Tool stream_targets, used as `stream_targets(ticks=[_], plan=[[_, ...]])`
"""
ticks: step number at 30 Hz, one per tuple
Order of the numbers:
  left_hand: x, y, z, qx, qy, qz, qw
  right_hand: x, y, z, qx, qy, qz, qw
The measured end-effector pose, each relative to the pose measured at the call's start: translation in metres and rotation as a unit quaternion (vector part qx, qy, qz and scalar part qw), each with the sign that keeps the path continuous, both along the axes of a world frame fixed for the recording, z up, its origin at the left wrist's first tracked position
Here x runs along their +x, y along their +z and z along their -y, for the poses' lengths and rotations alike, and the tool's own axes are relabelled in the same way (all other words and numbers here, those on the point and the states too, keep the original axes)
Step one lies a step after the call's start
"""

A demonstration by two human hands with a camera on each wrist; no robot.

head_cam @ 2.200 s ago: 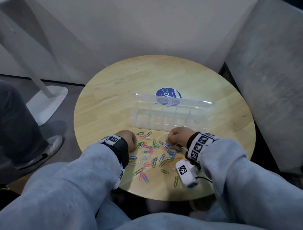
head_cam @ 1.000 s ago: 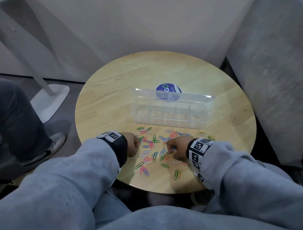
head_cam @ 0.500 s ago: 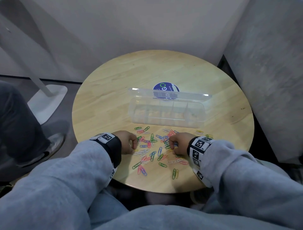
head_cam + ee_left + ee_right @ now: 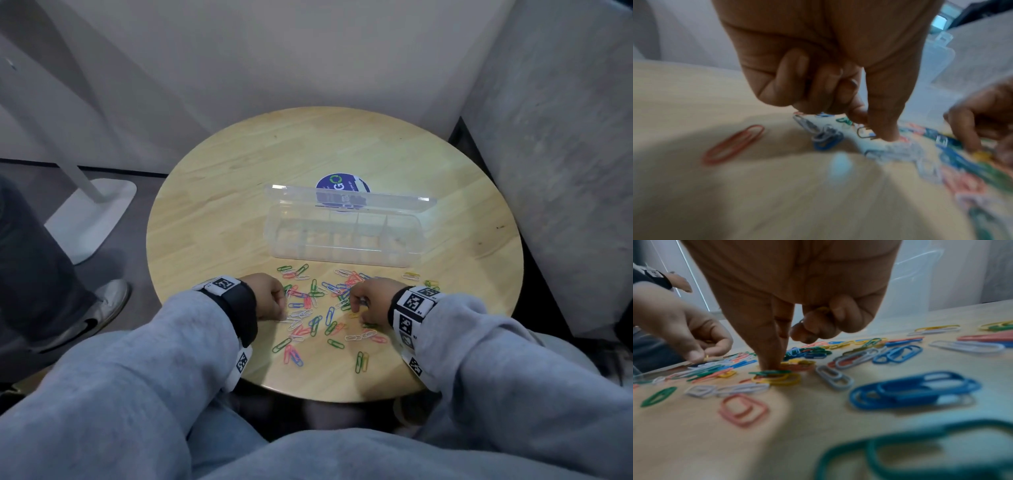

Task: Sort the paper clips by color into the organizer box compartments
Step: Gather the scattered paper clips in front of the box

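Observation:
Coloured paper clips (image 4: pixel 318 308) lie scattered on the round wooden table (image 4: pixel 239 205), in front of the clear organizer box (image 4: pixel 342 255), whose lid stands up. My left hand (image 4: pixel 282 303) is at the pile's left edge, fingers curled, thumb and forefinger (image 4: pixel 875 126) pinched down among white clips. The right wrist view shows a yellow speck at its fingertips (image 4: pixel 694 356). My right hand (image 4: pixel 356 303) presses thumb and forefinger (image 4: pixel 774 363) onto a yellow clip (image 4: pixel 781 379). Its curled fingers hold a yellow clip (image 4: pixel 822 309).
A round blue sticker (image 4: pixel 342 186) shows behind the box lid. Grey walls close in behind and on the right. A white stand base (image 4: pixel 92 219) and another person's shoe (image 4: pixel 99 308) are on the floor at the left. The table's near edge is by my knees.
My right hand has drawn back from the far side of the pile toward me. The left hand has stayed at the pile's left edge.

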State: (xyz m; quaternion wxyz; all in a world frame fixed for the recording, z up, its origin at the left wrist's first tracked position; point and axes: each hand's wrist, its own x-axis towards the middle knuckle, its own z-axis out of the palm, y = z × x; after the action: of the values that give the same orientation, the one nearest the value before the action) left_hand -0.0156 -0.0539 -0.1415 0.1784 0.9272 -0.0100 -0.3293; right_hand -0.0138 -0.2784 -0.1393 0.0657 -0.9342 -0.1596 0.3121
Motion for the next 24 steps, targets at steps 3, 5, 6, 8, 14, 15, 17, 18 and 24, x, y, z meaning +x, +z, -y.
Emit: stream_targets(ticks=[3,5,6,8,14,15,17,18,24], plan=[[0.002,0.01,-0.002,-0.086,0.053,-0.01,0.995,0.001,-0.002,0.0,-0.009,-0.005,-0.006,1.0],[0.005,0.016,-0.003,-0.145,0.089,-0.029,0.985,0.001,-0.004,-0.001,-0.013,-0.016,-0.011,1.0],[0.006,0.019,-0.003,-0.185,0.121,-0.038,0.975,0.001,-0.004,-0.002,-0.019,-0.02,-0.013,1.0],[0.008,0.02,-0.001,-0.261,0.191,-0.045,0.945,0.002,-0.005,-0.004,-0.031,-0.018,-0.018,0.999],[0.013,0.031,0.019,-0.402,0.315,-0.081,0.856,0.005,0.0,0.013,0.069,-0.157,-0.014,0.985],[0.012,0.033,0.023,-0.403,0.322,-0.092,0.852,0.007,0.003,0.019,0.12,-0.2,-0.021,0.972],[0.011,0.033,0.032,-0.389,0.33,-0.109,0.853,0.011,0.008,0.03,0.222,-0.276,-0.048,0.934],[0.01,0.033,0.036,-0.384,0.332,-0.117,0.853,0.011,0.011,0.033,0.278,-0.315,-0.065,0.905],[0.007,0.029,0.052,-0.439,0.34,-0.193,0.809,0.007,0.013,0.046,0.451,-0.438,-0.157,0.761]])
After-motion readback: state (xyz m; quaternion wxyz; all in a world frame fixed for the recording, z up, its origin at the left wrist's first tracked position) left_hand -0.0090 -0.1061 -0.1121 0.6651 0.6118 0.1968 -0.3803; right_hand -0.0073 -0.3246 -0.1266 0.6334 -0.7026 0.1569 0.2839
